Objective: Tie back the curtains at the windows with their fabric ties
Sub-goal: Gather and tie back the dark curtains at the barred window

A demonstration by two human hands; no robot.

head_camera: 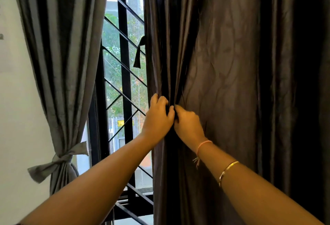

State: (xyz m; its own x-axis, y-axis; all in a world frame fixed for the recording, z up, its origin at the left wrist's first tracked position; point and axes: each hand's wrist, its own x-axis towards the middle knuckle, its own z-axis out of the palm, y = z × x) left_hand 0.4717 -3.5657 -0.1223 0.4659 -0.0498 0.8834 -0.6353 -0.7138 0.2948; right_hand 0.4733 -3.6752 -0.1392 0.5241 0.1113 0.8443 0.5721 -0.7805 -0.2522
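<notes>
Dark satiny fabric, the brown curtain (223, 64), fills everything to the right of the fingers, hanging loose in long folds. Both hands are up on it side by side. The left hand (157, 117) has its fingers (161, 99) curled into a bunched fold near the curtain's inner edge, thumb closing in from the side. The right hand (189, 123) is just beside it doing the same, fingers (180, 109) curled and pinching that same gather of cloth. The two hands are pretty much touching. Can't tell if anything else is tucked inside the grip, it's too dark in there.

Up above the left fingers, well apart from them, a short dark fabric tie (140, 53) sticks out off the curtain edge and dangles in front of the window grille (125, 64). That black grille runs along left of the fingers, green trees behind it. Further left still is the grey curtain (59, 55) — already gathered, with its grey tie (59, 160) knotted in a bow lower than the fingers, next to the white wall (16, 99).

Below the right fingers, down the wrist: a pink thread band (203, 146), then a gold bangle (228, 171).
</notes>
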